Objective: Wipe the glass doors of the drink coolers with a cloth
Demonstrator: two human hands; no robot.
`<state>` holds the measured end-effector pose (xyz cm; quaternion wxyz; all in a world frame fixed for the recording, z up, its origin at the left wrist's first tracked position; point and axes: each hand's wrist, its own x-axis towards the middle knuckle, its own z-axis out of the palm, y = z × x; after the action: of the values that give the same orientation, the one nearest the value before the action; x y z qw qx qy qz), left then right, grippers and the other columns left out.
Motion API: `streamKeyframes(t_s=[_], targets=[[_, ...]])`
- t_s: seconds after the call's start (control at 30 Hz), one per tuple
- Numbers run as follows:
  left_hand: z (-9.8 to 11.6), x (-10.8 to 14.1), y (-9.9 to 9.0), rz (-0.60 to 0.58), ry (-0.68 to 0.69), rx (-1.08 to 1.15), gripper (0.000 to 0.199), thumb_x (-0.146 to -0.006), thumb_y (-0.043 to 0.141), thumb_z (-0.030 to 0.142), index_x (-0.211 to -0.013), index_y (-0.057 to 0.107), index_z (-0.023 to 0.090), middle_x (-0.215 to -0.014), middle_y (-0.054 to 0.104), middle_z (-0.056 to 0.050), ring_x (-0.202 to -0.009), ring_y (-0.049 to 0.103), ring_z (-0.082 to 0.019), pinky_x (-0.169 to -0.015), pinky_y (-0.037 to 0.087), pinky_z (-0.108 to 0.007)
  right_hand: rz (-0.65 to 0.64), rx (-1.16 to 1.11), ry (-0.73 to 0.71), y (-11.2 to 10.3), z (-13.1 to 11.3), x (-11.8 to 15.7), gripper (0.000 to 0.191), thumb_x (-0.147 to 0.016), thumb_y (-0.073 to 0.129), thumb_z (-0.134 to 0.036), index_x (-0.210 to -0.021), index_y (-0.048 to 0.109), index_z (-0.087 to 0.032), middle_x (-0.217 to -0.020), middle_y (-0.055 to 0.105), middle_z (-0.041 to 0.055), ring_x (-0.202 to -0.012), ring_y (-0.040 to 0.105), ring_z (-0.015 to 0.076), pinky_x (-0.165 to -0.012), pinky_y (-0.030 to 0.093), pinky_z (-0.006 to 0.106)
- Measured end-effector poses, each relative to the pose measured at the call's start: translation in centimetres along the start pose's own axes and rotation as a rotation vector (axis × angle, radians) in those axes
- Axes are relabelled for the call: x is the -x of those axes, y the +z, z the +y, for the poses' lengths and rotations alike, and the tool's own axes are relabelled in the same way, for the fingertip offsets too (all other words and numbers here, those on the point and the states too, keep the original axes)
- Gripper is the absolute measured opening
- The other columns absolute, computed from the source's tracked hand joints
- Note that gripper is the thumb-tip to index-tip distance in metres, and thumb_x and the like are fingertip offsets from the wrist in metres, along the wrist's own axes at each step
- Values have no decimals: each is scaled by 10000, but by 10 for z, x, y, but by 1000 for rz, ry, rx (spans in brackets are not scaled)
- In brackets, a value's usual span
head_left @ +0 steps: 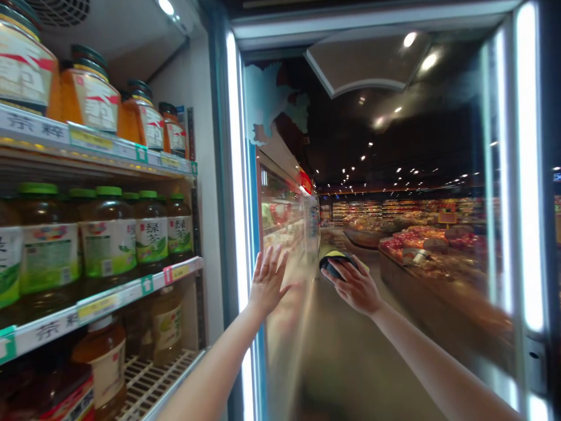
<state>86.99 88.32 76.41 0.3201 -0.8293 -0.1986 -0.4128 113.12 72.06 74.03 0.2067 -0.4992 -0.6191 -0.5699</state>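
A glass cooler door (pixel 377 22) with a metal frame and bright light strips fills the right part of the view. My left hand (pixel 266 287) lies flat on the glass near the left strip, its fingers spread and holding nothing. To the right of it, my right hand (pixel 358 287) presses a dark cleaning pad (pixel 329 268) with a yellow-green edge against the glass. The fingers curve over the pad, which is partly hidden beneath them. Both forearms reach up from the bottom of the view.
On the left are cooler shelves with orange-brown jars (pixel 97 99) on top and green-capped tea bottles (pixel 108 234) in the middle. A brown bottle (pixel 107 362) stands on the wire shelf below. Through the glass show a store aisle and produce displays (pixel 429 245).
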Motion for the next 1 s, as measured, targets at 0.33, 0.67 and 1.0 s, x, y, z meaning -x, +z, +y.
streamKeyframes(t_s=[0.33, 0.67, 1.0], targets=[[-22, 18, -12, -85, -55, -44, 1062, -783, 781, 525, -1623, 200, 236, -1685, 197, -155, -1572, 58, -343, -1275, 50, -589, 132, 80, 376, 18, -23, -63, 630, -941, 607, -302, -1545, 427, -303, -1604, 384, 140, -1426, 396, 382, -1178, 299, 640], [-30, 31, -19, -89, -78, -43, 1062, -775, 807, 444, -1624, 191, 275, -1683, 207, -148, -1568, 73, -363, -1254, 64, -649, -21, 17, 160, 8, -9, -56, 728, -928, 591, -219, -1599, 310, -218, -1579, 445, 158, -1416, 441, 349, -1229, 193, 641], [-46, 46, -18, -92, -79, -64, 1160, -756, 824, 355, -1634, 75, 247, -1680, 208, -139, -1568, 119, -347, -1273, 38, -621, 7, -76, -169, 29, -80, -70, 580, -963, 573, -217, -1527, 457, -285, -1448, 606, 57, -1304, 549, 233, -1223, 296, 456]])
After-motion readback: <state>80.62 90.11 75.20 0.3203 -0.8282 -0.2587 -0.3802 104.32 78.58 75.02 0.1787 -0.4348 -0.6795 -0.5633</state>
